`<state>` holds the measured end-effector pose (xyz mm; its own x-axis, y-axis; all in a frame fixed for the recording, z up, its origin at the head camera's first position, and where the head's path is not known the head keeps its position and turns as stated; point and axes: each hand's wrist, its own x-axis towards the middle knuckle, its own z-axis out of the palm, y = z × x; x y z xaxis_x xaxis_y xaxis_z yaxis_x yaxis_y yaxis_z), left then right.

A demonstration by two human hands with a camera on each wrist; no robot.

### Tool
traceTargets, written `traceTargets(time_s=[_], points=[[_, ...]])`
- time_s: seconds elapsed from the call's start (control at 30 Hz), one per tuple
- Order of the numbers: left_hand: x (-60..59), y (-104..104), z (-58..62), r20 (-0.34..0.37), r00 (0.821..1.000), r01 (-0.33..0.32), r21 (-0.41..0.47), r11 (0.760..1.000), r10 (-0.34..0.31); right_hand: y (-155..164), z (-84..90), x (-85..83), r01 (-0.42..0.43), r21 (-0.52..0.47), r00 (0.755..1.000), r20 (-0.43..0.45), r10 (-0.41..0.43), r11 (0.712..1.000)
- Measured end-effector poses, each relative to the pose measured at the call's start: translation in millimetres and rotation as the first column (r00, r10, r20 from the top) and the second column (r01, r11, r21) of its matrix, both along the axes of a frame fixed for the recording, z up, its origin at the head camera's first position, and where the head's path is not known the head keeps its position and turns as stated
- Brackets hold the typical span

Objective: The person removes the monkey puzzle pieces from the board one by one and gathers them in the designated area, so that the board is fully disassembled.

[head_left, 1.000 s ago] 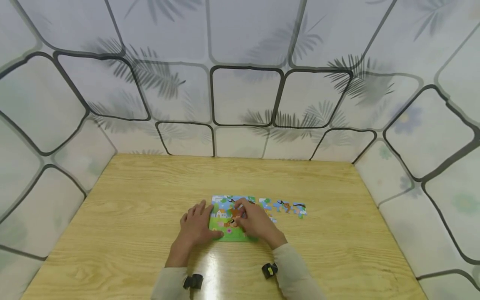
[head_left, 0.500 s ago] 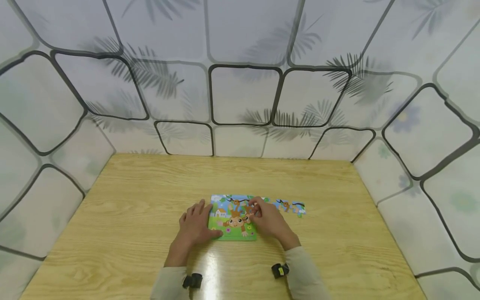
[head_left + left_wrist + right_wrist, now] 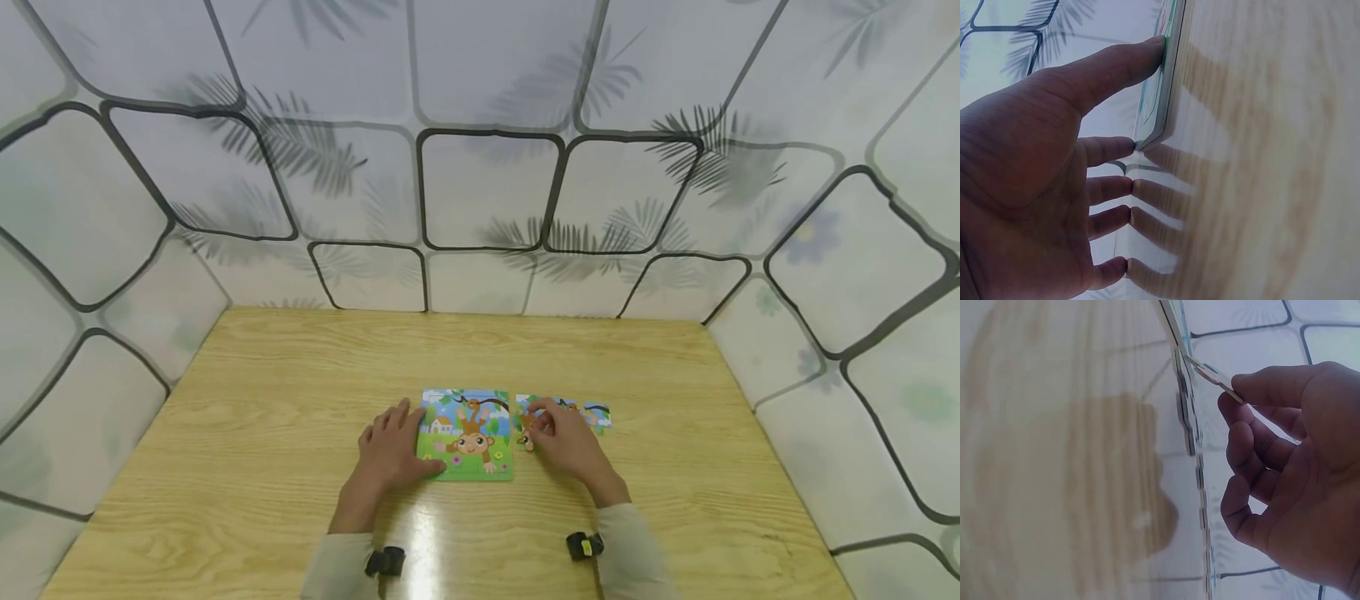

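Note:
A square jigsaw puzzle board [image 3: 471, 421] with a cartoon monkey picture lies flat on the table. My left hand [image 3: 390, 450] rests at its left side, fingers spread and fairly straight. In the left wrist view the thumb lies over the edge of the board [image 3: 1163, 81] and the other fingertips touch the table. Just right of the board, my right hand [image 3: 572, 446] pinches a puzzle piece [image 3: 1210, 373] between thumb and index finger. That piece is tilted and shows part of the monkey. The right hand partly hides the loose puzzle pieces [image 3: 598, 412] behind it.
The loose pieces form a row running right from the board on the wooden table [image 3: 315, 358]. A pale fabric wall [image 3: 491, 192] with black outlines and leaf prints encloses the table at the back and both sides.
My right hand has moved right, from over the board to the loose pieces, carrying the pinched puzzle piece. The monkey picture is now uncovered. My left hand has stayed in place.

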<state>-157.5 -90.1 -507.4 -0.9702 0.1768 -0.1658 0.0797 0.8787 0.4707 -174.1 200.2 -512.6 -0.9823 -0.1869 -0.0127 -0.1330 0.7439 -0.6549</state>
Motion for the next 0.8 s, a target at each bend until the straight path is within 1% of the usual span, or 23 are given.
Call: traceTargets(time_s=[0.3, 0.47, 0.6, 0.8], points=[[0.4, 0.5, -0.2, -0.003, 1.0, 0.003, 0.003, 1.0, -0.003, 23.5, -1.7, 7.0, 0.06, 0.01, 0.998, 0.008, -0.06, 0.998], [0.1, 0.6, -1.3, 0.002, 1.0, 0.005, 0.008, 1.0, -0.005, 35.9, -1.8, 9.1, 0.12, 0.035, 0.993, 0.017, -0.12, 0.992], [0.0, 0.1, -1.4, 0.005, 1.0, 0.005, 0.008, 1.0, -0.005, 44.1, -1.3, 10.8, 0.15, 0.033, 0.987, 0.044, -0.151, 0.988], [0.0, 0.1, -0.4, 0.007, 1.0, 0.007, 0.007, 1.0, -0.007, 50.6, -0.2, 13.7, 0.158, 0.031, 0.983, 0.09, -0.16, 0.987]])
